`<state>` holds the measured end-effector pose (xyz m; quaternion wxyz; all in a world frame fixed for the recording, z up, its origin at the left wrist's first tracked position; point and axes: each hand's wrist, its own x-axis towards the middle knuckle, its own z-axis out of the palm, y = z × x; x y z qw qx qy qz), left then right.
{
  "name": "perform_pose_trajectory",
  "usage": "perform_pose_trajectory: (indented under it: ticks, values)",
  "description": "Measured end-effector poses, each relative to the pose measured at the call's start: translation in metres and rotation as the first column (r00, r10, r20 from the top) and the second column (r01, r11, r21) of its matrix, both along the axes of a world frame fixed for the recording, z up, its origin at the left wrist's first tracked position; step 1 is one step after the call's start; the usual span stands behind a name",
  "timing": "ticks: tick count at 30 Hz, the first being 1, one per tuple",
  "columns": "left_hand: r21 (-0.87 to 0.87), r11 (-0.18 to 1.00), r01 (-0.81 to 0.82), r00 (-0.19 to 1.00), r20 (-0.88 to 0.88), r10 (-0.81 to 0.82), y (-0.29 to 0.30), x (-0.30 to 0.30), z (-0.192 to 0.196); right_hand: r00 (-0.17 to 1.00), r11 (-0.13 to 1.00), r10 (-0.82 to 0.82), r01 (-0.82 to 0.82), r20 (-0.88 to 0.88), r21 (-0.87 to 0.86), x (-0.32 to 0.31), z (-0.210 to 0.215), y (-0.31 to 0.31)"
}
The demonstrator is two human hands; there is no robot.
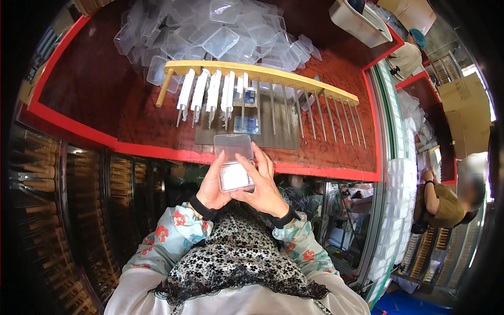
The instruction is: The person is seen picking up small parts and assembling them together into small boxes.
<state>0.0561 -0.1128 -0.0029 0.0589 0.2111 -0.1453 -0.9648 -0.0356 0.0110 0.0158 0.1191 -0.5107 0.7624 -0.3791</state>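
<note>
A small clear plastic box (231, 142) is held in front of me near the table's front edge, its hinged lid raised. White flat pieces (234, 176) lie in its base; I cannot make out their kind. My left hand (210, 185) grips the box's left side, the thumb along its edge. From the right, my right hand (265, 190) holds the box, with thumb below and fingers over the side and the white contents. Just beyond the box stands a yellow wooden bar (294, 76) with a row of thin metal rods. White pieces (213, 94) hang on several rods at its left end.
Many empty clear boxes (220, 42) are heaped at the back of the red-edged table (79, 100). Under the rods lie a dark mat (283, 131) and blue cards (247, 125). A white bin (359, 23) stands at back right. Stacked clear boxes (394, 210) and other people are at right.
</note>
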Motion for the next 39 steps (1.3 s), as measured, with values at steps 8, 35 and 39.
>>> perform_pose_trajectory:
  ticks: [8, 35, 39]
  values:
    - [0.084, 0.996, 0.029, 0.997, 0.064, -0.034, -0.018, 0.015, 0.004, 0.796, 0.749, 0.084, 0.346, 0.599, -0.565, -0.078, 0.002, -0.115]
    - [0.266, 0.874, 0.407, 0.909, -0.209, -0.359, 0.057, -0.037, 0.015, 0.878, 0.925, -0.352, 0.379, 0.323, -0.023, -0.052, 0.026, 0.056]
    - [0.293, 0.876, 0.383, 0.924, -0.136, -0.359, 0.057, -0.04, 0.014, 0.991, 0.962, -0.078, 0.104, 0.11, -0.254, -0.034, 0.044, 0.08]
